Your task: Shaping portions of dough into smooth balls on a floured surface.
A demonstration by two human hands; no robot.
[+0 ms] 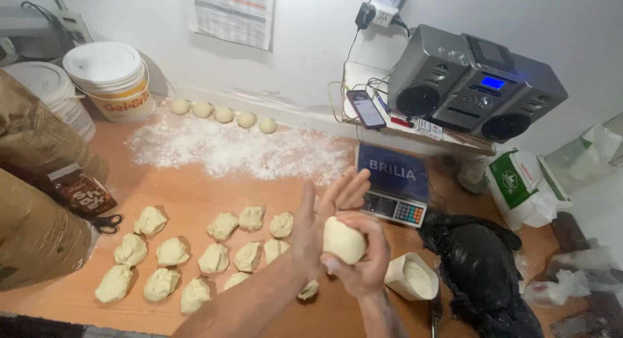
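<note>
Right hand [363, 263] cupped around dough ball [344, 240], left hand [324, 214] flat against it, above desk [195, 188] front edge.

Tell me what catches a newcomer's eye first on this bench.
Both hands meet mid-frame: the right hand cups a dough ball against the open left hand. Left of them lie rough dough pieces in rows; smooth balls line the wall behind scattered flour.
</note>
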